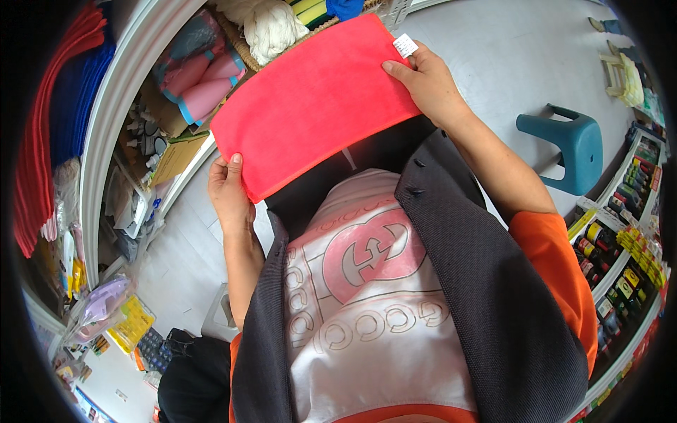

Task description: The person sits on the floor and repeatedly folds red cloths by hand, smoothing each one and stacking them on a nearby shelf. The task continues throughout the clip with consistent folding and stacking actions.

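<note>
A red cloth towel (317,106) is stretched out flat between both hands at the top middle, in front of the body. My left hand (230,182) pinches its lower left corner, thumb on top. My right hand (423,79) grips the upper right edge between thumb and fingers, beside a small white label (405,46) bearing writing. The towel is a folded or single rectangle; which one I cannot tell. Stacked red towels (45,121) and blue towels (82,100) hang over a shelf at the far left.
Shelves at the left hold pink plastic-wrapped items (203,84) and a cardboard box (177,158). White mop yarn (270,31) lies in a basket beyond the towel. A teal plastic stool (574,145) stands right; bottles (629,185) fill shelves behind it. Another person's feet (597,24) show top right.
</note>
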Available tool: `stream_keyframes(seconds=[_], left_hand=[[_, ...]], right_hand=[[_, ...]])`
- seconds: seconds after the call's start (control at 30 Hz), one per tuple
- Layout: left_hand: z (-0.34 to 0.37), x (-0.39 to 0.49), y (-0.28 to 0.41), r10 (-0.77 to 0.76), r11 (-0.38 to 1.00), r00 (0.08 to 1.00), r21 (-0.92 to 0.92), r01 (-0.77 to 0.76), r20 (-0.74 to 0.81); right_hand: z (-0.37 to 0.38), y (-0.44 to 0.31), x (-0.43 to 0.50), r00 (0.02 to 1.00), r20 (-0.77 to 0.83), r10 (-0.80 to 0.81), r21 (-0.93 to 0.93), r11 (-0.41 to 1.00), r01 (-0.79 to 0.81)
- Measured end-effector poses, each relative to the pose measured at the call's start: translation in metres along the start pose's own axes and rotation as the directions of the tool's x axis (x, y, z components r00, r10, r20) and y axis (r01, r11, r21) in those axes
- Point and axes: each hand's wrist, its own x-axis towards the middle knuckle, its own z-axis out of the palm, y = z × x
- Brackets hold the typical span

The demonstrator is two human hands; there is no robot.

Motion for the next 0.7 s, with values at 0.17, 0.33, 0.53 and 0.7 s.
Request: stream_keyframes(seconds=[0.17,0.33,0.53,0.7], left_hand=[[-0.003,0.0,-0.005,0.089,0.996,0.996,0.001,-0.089,-0.008],[-0.001,-0.001,-0.005,0.047,0.996,0.998,0.074,-0.044,-0.034],[0.005,0.005,0.013,-0.181,0.974,0.982,0.129,0.186,-0.052],[0.029,0.01,0.022,-0.172,0.982,0.973,0.099,0.159,0.15]], right_hand=[[-0.001,0.009,0.002,0.993,-0.039,-0.108,-0.101,0.989,0.104],[-0.003,0.011,0.002,0.995,-0.075,-0.066,-0.224,0.973,0.047],[-0.004,0.013,0.004,0.99,-0.004,0.14,0.023,0.99,-0.14],[0.005,0.005,0.006,0.977,0.098,0.189,0.052,0.979,-0.195]])
